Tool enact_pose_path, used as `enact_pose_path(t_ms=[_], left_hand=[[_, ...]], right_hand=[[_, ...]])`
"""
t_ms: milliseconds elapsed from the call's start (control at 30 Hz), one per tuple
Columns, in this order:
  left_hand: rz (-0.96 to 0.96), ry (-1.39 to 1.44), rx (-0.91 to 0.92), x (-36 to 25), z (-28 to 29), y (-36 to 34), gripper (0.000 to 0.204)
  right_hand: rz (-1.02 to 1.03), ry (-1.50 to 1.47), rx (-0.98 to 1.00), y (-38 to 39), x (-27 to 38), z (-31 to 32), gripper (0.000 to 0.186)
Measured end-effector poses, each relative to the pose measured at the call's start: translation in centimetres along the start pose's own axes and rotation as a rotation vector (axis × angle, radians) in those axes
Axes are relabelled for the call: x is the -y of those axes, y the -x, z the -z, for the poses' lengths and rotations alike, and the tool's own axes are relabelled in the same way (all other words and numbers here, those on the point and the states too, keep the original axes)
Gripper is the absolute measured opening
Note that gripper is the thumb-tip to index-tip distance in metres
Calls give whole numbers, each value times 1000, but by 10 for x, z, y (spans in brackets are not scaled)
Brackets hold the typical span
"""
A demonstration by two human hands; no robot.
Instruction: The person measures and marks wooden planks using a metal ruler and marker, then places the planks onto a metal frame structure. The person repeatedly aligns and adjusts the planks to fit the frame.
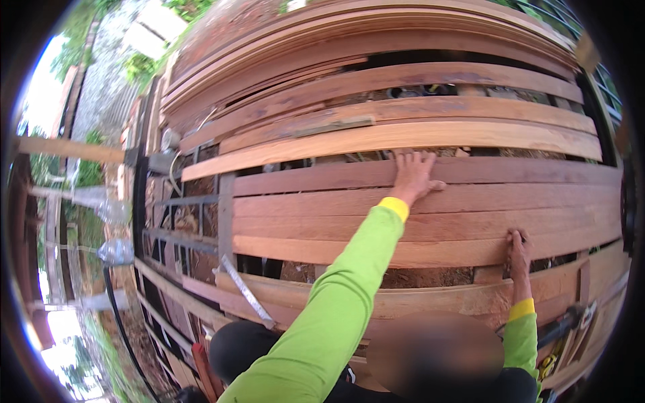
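Note:
Several reddish-brown wooden planks (309, 201) lie side by side in a row, with thin dark gaps between some of them. My left hand (413, 176) rests on the farthest plank of this row. Its fingertips reach that plank's far edge and the thumb sticks out to the right. At the near edge of the row, farther right, my right hand (519, 252) has its fingers curled onto the nearest plank (376, 252), which is lighter in colour. The underside of my right hand's grip is hidden. Both arms wear bright green sleeves with yellow cuffs.
Beyond the row lie loose lighter planks (470, 138) and a long plank stack (349, 33). A metal straightedge (245, 292) leans at the near left, beside a black metal frame (178, 235). Plastic bottles (115, 252) hang at far left. Beams (437, 299) run across nearer me.

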State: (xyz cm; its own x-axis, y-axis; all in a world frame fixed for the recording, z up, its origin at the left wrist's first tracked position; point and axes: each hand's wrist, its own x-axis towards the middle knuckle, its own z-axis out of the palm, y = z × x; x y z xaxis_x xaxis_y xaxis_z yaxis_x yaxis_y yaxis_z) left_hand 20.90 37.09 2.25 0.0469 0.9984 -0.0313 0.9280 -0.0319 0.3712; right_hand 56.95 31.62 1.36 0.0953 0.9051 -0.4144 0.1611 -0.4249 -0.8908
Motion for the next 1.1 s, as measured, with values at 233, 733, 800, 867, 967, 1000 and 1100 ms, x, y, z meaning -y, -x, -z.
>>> enact_pose_path(t_ms=[233,733,800,867,967,1000,1100], left_hand=[[37,39,67,-11,-3,-1,92],[25,-35,-42,-7,2,5,85],[-4,18,31,-16,9,0,82],[-15,45,86,-24,19,-3,78],[-43,-63,89,-20,11,-10,80],[-90,-92,74,-18,7,-9,82],[-84,-144,77,-10,1,-2,84]], right_hand=[[6,-29,35,-4,-8,14,16],[8,0,42,-4,-7,3,16],[-118,-59,9,-4,-10,5,17],[90,129,43,-6,-21,14,17],[432,480,-46,-14,-29,13,17],[92,202,-79,-9,-15,4,19],[121,178,-91,-2,18,1,22]])
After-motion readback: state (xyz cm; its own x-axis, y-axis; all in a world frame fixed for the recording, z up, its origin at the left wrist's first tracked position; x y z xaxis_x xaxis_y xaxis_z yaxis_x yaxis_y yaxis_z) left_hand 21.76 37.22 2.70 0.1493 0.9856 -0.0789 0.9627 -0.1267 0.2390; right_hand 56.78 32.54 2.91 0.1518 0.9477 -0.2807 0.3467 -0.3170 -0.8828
